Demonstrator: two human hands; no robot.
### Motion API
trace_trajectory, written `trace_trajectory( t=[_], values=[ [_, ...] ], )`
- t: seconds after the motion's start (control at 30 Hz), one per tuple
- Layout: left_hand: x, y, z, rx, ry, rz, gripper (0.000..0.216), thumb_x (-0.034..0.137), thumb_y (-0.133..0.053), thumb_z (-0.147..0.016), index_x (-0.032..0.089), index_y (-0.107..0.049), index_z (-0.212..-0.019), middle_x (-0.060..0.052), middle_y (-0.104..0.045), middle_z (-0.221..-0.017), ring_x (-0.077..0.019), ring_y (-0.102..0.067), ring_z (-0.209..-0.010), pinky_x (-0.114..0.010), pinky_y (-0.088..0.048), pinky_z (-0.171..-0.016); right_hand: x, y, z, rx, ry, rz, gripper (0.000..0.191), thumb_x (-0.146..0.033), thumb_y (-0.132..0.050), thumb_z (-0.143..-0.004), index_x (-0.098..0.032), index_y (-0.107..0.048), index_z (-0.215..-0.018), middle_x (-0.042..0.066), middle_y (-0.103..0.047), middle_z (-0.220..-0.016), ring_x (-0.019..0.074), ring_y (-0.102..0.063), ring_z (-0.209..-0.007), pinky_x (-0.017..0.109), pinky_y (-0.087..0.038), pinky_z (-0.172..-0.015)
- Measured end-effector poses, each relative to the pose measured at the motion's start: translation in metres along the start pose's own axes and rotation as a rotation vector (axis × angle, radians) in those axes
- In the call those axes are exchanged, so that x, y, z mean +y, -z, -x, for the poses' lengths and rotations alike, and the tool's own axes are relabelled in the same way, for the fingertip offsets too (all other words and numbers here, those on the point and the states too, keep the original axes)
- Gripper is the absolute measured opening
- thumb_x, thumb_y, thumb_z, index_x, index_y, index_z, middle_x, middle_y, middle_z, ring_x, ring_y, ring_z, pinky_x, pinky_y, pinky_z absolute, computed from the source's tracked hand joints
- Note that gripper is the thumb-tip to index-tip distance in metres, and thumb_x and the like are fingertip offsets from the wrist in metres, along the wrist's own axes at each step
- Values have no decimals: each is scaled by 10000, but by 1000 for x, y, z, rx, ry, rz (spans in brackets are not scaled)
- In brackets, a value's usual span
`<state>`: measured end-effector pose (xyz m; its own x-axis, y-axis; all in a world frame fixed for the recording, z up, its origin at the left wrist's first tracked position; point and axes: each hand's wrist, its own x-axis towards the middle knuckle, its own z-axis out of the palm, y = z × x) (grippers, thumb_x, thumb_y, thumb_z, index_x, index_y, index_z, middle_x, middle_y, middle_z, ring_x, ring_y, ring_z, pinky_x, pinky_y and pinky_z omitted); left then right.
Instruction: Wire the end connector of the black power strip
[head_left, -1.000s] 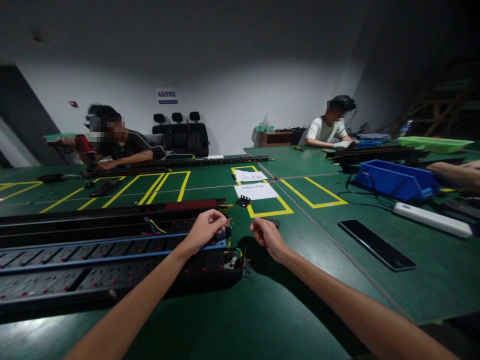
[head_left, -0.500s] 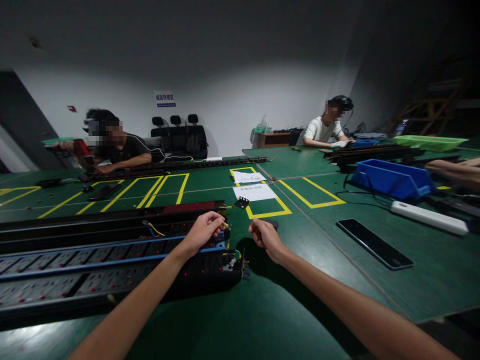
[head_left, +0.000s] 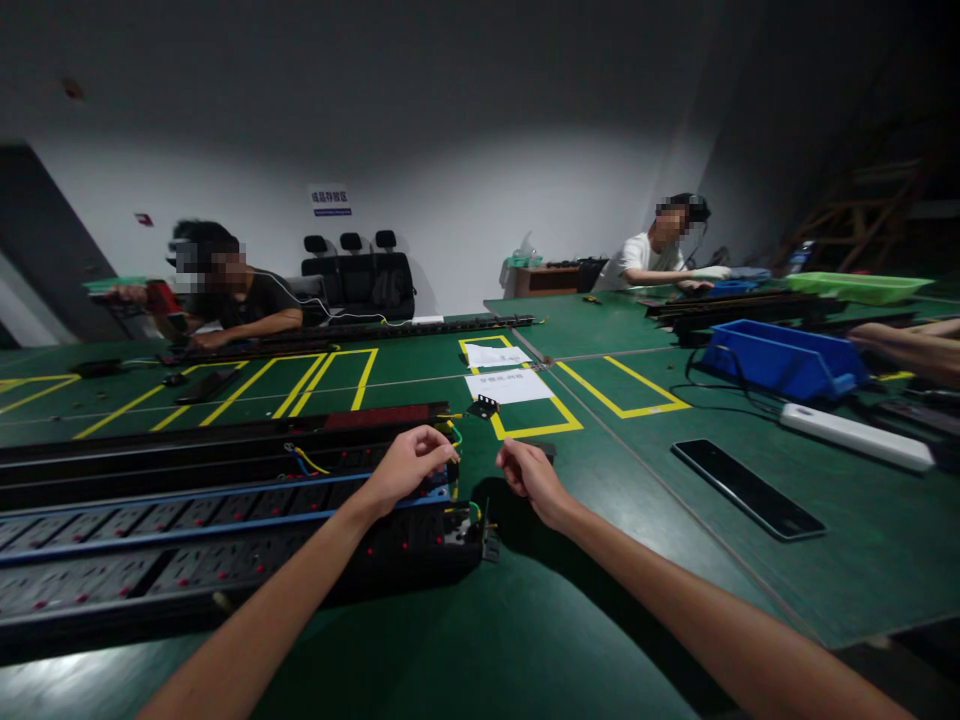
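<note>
My left hand (head_left: 411, 466) is over the right end of the long black power strips, its thumb and fingers closed at a yellow-green wire (head_left: 456, 436). The nearest power strip (head_left: 330, 550) has rows of sockets with red dots and an uncovered end with a green wire. Beside it lies a blue-edged strip (head_left: 247, 510), partly under my left wrist. My right hand (head_left: 531, 480) is held above the green table just right of the strip ends, fingers curled together. Whatever it may hold is hidden. A small black bracket with holes (head_left: 484, 406) lies beyond both hands.
A phone (head_left: 746, 488), a white power strip (head_left: 855, 436) and a blue bin (head_left: 787, 358) are on the right. Paper sheets (head_left: 510, 386) lie inside yellow tape outlines. Two people work across the table (head_left: 600, 540); another person's arm (head_left: 907, 345) reaches in at right.
My left hand's fingers have shifted and straightened slightly, and more of the yellow-green wire shows beside them. My right hand has hardly moved. The far-right person's gloved hand has moved to the right.
</note>
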<state>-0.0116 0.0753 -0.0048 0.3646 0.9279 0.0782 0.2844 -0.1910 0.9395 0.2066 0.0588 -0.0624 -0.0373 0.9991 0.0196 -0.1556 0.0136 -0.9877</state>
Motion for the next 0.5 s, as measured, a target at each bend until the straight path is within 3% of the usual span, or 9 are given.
trace_trajectory(
  t=[0.23, 0.5],
  values=[
    [0, 0, 0, 57, -5, -60, 337, 497, -658, -837, 170, -578, -813, -18, -646, -731, -144, -598, -688, -256, -451, -640, 2, 1, 0, -9, 8, 3, 424, -578, -531, -826, -184, -580, -674, -63, -407, -445, 71, -300, -373, 208, -172, -373],
    [-4, 0, -1, -95, -67, -13, 304, 451, -689, -805, 164, -600, -851, -32, -665, -828, -156, -612, -770, -274, -454, -713, 3, 1, -1, -4, 9, 22, 433, -585, -528, -828, -185, -576, -668, -63, -409, -441, 70, -306, -368, 207, -185, -371]
  ],
)
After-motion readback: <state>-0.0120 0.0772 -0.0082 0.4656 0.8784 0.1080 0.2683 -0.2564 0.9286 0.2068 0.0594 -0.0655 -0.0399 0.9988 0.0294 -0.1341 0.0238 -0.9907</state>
